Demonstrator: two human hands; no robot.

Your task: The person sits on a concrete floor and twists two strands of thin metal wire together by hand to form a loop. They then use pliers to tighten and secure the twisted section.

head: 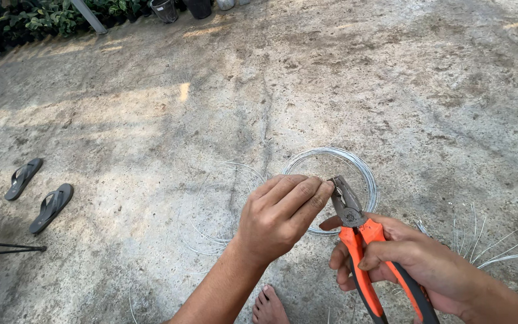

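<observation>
My right hand (415, 264) grips pliers (361, 240) with orange and black handles, their steel jaws pointing up and left. My left hand (280, 213) has its fingers pinched together at the jaw tips, holding a thin silver wire there; the wire between fingers and jaws is barely visible. Beyond the hands a coil of silver wire (368, 180) lies on the concrete ground. Looser loops of the same wire (211, 210) spread out to the left of the coil. My bare foot (268, 307) shows at the bottom edge.
Several cut wire pieces (487, 243) lie on the ground at the right. A pair of dark flip-flops (38, 193) sits at the left, a thin dark rod (7, 246) below them. Potted plants (43, 18) and dark pots (181, 8) line the far edge.
</observation>
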